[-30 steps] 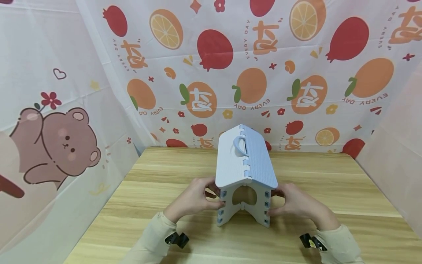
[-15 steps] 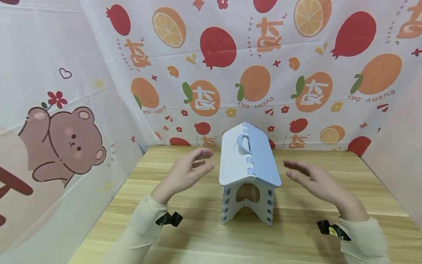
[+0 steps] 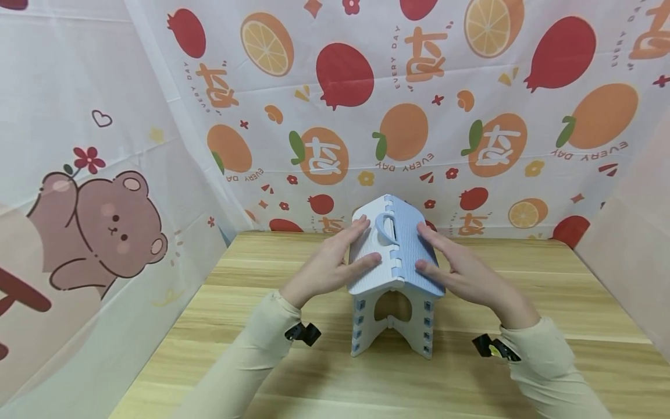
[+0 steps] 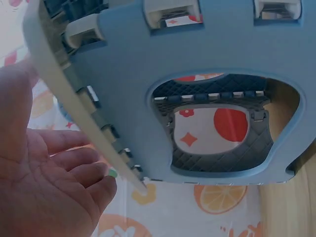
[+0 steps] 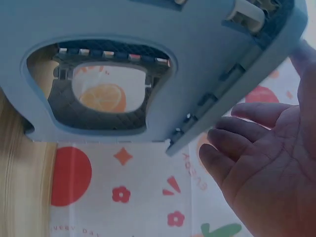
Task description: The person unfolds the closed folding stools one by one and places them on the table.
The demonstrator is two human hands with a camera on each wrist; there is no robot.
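Note:
A small plastic toy house (image 3: 392, 308) stands upright on the wooden table, with an arched opening in its front wall. Its pitched roof has a white left slope (image 3: 384, 270), a light blue right slope (image 3: 410, 250) and a curved blue handle (image 3: 386, 228) at the ridge. My left hand (image 3: 332, 265) rests on the white slope with extended fingers. Over the blue slope lies my right hand (image 3: 466, 270), thumb and fingers spread. In the wrist views, the left palm (image 4: 54, 182) and the right palm (image 5: 271, 148) face the roof panels from outside, and the side walls show large cutouts.
The light wooden table (image 3: 251, 326) surrounds the house. Behind it hangs a fruit-printed cloth (image 3: 450, 64), and a bear-printed cloth (image 3: 115, 233) closes off the left. A pale cloth (image 3: 628, 244) borders the right side.
Both hands let go of the lower side walls, rose and drew apart from the house. Since then they have come back inward onto the two roof slopes. The house has stayed in place.

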